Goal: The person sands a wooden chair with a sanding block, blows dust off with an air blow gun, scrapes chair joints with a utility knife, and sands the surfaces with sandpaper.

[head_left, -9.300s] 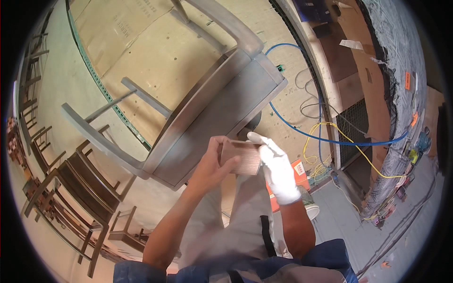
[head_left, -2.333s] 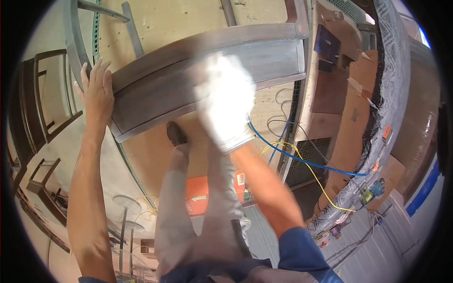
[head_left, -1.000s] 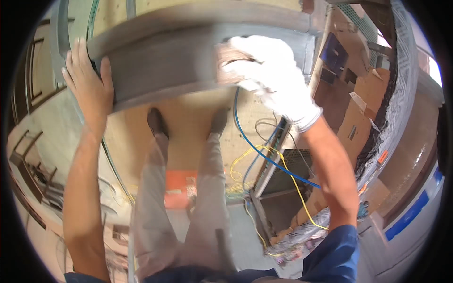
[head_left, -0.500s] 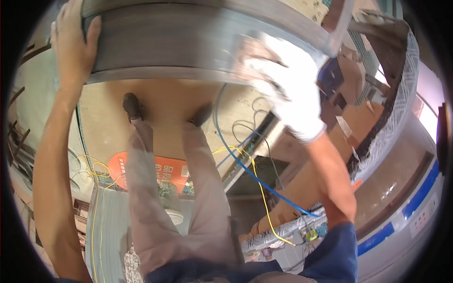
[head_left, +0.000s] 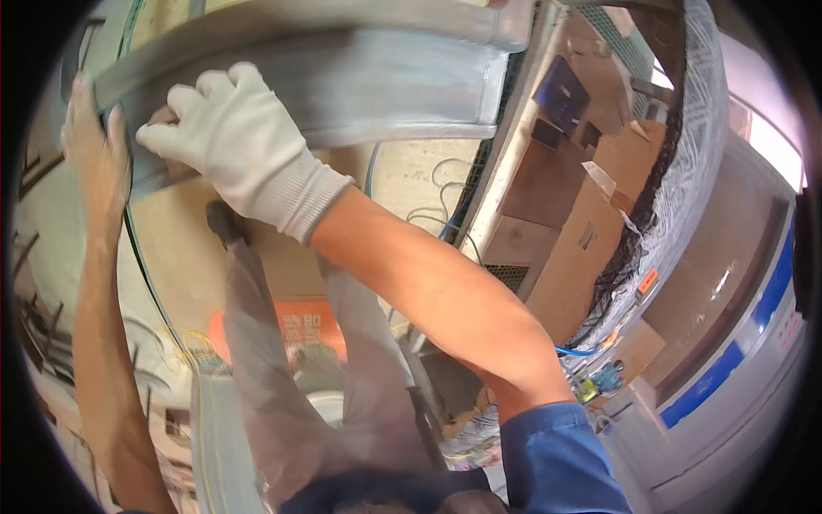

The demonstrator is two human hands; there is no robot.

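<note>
A long grey panel (head_left: 411,77) with raised rims stretches across the upper part of the view. My left hand (head_left: 92,163) is bare, its fingers stretched upward and the thumb apart, lying against the panel's left end. Over the left part of the panel is my right hand (head_left: 235,141), in a white knitted glove with a ribbed cuff. Its fingers are curled closed, knuckles up. A small brownish bit (head_left: 164,120) shows beneath the fingers; the glove hides most of it, so its kind cannot be told.
An orange sign (head_left: 312,330) with pale lettering lies on the floor beyond my legs. To the right are brown cardboard (head_left: 612,248), a long piece in clear wrapping (head_left: 676,206) and a grey machine with blue strips (head_left: 706,385). Thin dark cables (head_left: 445,193) loop on the floor.
My gloved right hand has swept left along the panel, from its right part to near my left hand. The panel appears further left and my left hand lower in view.
</note>
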